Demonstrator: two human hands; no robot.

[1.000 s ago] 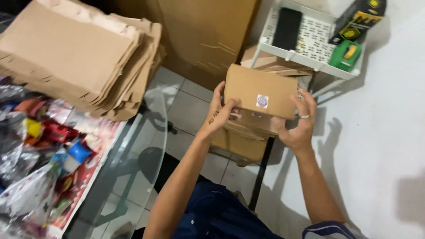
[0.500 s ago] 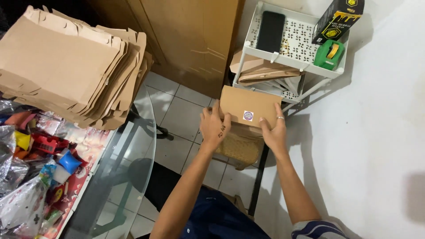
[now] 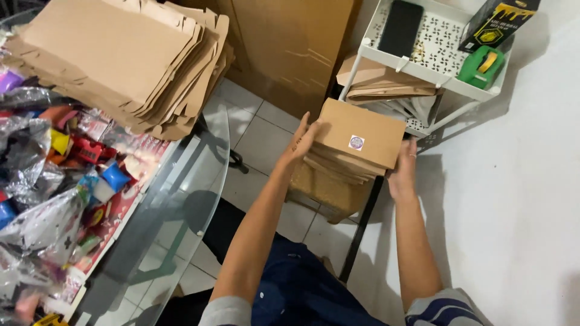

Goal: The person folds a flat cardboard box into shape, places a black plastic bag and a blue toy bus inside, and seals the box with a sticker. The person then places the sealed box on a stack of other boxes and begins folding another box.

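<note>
1. At the far left a stack of flattened cardboard boxes lies on the glass table, and below it, at the near left, a heap of small coloured packets and foil wrappers spreads over the tabletop
2. The left hand is open, fingers straight and together, its palm pressed flat against the left end of a closed brown cardboard box with a small round sticker on its top
3. That box lies on top of a pile of similar flat boxes, which stands on the floor in the middle of the scene, just in front of a white shelf cart
4. The right hand reaches to the right end of the same box; its fingers are bent loosely at the box's near right corner, partly hidden, so I cannot tell how firmly they press
5. The cart's top tray holds a black phone, a green tape dispenser and a black carton; its lower tray holds folded brown cardboard
</note>
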